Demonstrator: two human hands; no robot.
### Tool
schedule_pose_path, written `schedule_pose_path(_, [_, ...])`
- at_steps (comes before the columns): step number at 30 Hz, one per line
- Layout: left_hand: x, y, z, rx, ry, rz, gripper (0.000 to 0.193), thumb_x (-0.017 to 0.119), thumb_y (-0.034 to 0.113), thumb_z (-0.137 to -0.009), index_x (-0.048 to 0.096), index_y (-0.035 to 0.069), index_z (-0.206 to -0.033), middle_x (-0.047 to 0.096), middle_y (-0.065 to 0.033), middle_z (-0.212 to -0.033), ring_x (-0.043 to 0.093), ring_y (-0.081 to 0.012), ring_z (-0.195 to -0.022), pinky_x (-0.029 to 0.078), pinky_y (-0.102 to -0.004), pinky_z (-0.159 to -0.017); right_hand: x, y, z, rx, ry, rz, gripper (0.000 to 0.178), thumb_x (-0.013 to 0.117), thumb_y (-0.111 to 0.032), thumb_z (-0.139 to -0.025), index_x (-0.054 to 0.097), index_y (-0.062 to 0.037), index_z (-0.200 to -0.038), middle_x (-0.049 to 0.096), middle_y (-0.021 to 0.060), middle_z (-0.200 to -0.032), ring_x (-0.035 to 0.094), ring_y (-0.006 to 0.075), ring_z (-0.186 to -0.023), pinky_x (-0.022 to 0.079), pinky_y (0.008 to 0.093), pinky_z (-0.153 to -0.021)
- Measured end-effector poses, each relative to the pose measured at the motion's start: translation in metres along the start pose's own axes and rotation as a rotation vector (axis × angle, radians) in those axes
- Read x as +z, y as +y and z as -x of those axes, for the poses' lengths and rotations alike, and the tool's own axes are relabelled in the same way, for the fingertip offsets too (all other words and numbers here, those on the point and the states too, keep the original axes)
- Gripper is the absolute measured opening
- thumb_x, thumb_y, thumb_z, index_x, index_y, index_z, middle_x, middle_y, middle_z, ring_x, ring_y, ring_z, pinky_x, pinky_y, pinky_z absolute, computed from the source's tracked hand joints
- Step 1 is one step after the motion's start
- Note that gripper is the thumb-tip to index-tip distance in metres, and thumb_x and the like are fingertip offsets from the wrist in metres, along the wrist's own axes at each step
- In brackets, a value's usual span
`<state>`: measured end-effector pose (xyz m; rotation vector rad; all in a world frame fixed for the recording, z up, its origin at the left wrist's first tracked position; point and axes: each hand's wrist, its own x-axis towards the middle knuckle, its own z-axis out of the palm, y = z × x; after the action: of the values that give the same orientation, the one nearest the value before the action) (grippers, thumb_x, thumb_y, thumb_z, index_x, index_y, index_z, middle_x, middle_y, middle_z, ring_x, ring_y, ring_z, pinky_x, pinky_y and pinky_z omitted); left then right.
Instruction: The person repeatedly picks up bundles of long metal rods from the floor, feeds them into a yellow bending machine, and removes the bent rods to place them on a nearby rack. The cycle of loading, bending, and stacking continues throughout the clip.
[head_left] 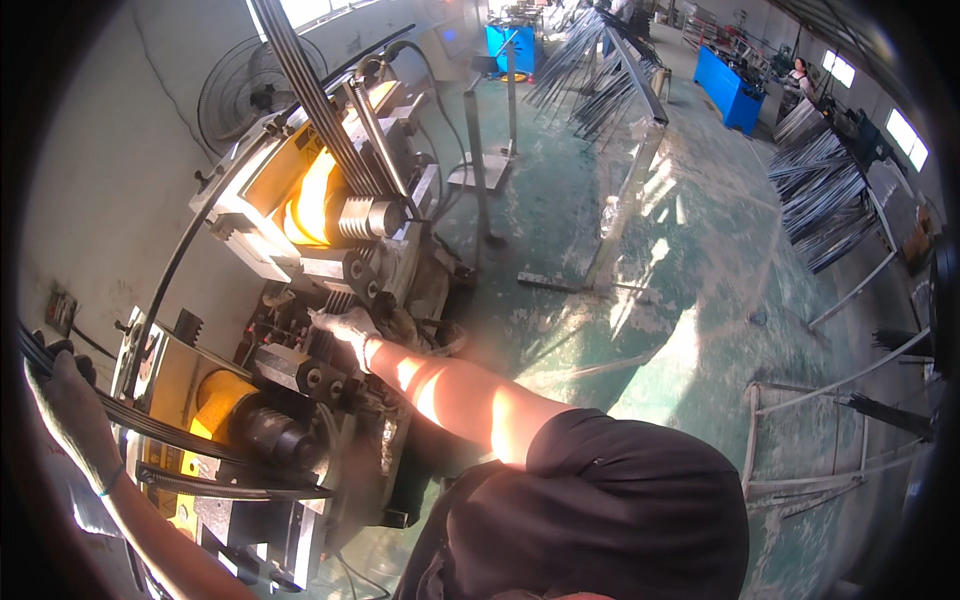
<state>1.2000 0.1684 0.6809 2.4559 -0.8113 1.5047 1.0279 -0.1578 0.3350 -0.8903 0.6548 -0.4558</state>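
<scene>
My left hand (72, 405), in a pale work glove, is closed round a bundle of dark metal rods (165, 425) at the left. The rods run right, across the lower yellow machine head (212, 405) beside its dark round die (275, 437). My right hand (350, 328), also gloved, reaches between the two machine heads. Its fingers are curled by a ridged dark metal piece (340, 300); what lies inside them is mostly hidden. Another bundle of long metal bars (325, 95) slants over the upper yellow head (312, 200) beside its ridged steel roller (370, 218).
A fan (255, 95) stands by the wall behind the machine. Metal stands (625, 200) rise from the green floor. Piles of metal rods (820, 195) and a blue bench (728, 88) are at the far right, near another person (797, 82). A metal frame (800, 485) stands at right.
</scene>
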Motion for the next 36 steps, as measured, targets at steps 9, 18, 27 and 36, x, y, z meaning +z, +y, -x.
schedule_pose_path(9, [0.003,0.001,0.003,0.011,-0.002,0.029,0.022,0.057,0.007,-0.104,0.071,0.003,-0.120,0.078,-0.0204,-0.107,0.080,-0.0293,-0.095,0.066,-0.0384,-0.077,0.003,-0.010,0.016,-0.085,-0.007,-0.038,0.019,0.084,-0.025,-0.090,0.082,-0.0059,-0.091,0.080,0.0039,-0.091,0.070,0.0172,-0.079,0.053,0.0354,-0.077])
schedule_pose_path(18, [-0.029,0.016,0.011,-0.178,-0.060,0.194,0.033,0.055,0.021,-0.106,0.072,0.003,-0.128,0.077,-0.0146,-0.112,0.077,-0.0241,-0.103,0.062,-0.0353,-0.087,0.007,0.023,-0.027,0.012,0.028,0.024,0.034,0.085,-0.037,-0.086,0.081,-0.0053,-0.098,0.079,0.0047,-0.096,0.069,0.0146,-0.085,0.053,0.0354,-0.082])
schedule_pose_path(27, [-0.070,0.053,0.027,-0.544,-0.086,0.571,0.034,0.060,0.020,-0.105,0.070,0.001,-0.130,0.078,-0.0127,-0.109,0.078,-0.0196,-0.098,0.059,-0.0302,-0.088,0.002,0.009,-0.008,0.177,-0.112,-0.208,0.038,0.083,-0.028,-0.092,0.076,-0.0009,-0.117,0.075,0.0127,-0.118,0.070,0.0229,-0.101,0.056,0.0445,-0.088])
schedule_pose_path(36, [-0.088,0.013,0.045,-0.199,-0.153,0.257,0.035,0.062,0.018,-0.105,0.070,0.002,-0.134,0.079,-0.0123,-0.109,0.078,-0.0189,-0.102,0.060,-0.0310,-0.094,-0.041,0.084,-0.063,-0.639,-0.308,0.625,0.067,0.091,-0.026,-0.068,0.069,-0.0099,-0.129,0.079,0.0150,-0.108,0.077,0.0339,-0.097,0.063,0.0410,-0.084])
